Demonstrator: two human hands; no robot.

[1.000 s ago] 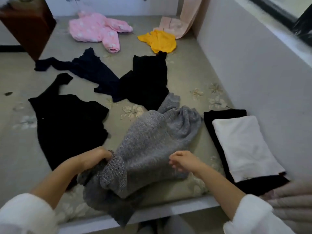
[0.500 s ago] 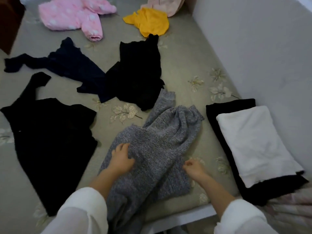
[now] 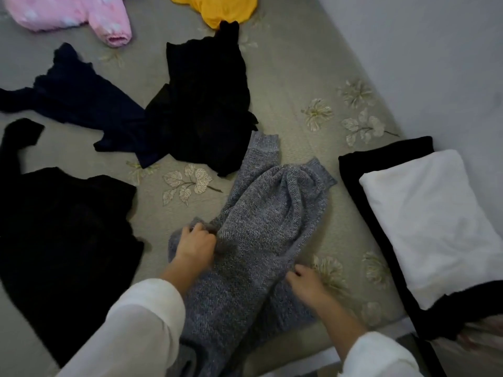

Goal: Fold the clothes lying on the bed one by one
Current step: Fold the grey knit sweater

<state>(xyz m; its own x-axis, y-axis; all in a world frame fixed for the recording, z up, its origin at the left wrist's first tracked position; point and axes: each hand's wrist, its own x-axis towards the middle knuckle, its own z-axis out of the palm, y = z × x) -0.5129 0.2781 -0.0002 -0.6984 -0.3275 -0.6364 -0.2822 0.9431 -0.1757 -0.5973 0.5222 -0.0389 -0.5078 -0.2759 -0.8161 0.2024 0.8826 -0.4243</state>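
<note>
the grey knit sweater (image 3: 266, 219) lies in the lower middle of the frame on the bed (image 3: 299, 77), running from a cuff near the centre down over the bed's near edge at the bottom. the left hand (image 3: 194, 246) has its fingers curled into a bunch of knit at the sweater's left edge. the right hand (image 3: 306, 284) pinches the sweater's right edge lower down.

right of the sweater a strip of bare bed separates it from the folded black garment (image 3: 351, 170), which carries the folded white garment (image 3: 435, 213) and lies along the wall (image 3: 435, 50) at the right. left of the sweater another bare strip reaches the large black garment (image 3: 62, 227). the sweater's cuff touches the black top (image 3: 206, 112) in the centre, which overlaps the navy garment (image 3: 87, 104) at the left. the widest bare stretch of bed is in the upper right, by the wall. the pink garment (image 3: 68, 12) and the yellow garment (image 3: 217, 9) are cut by the top edge.

half a second ago the left hand lay flat on top of the sweater; now it grips the knit at the side edge. the right hand stays at the right edge. the sweater keeps its place, and the view has dropped lower, so less of the pink and yellow pieces shows.
</note>
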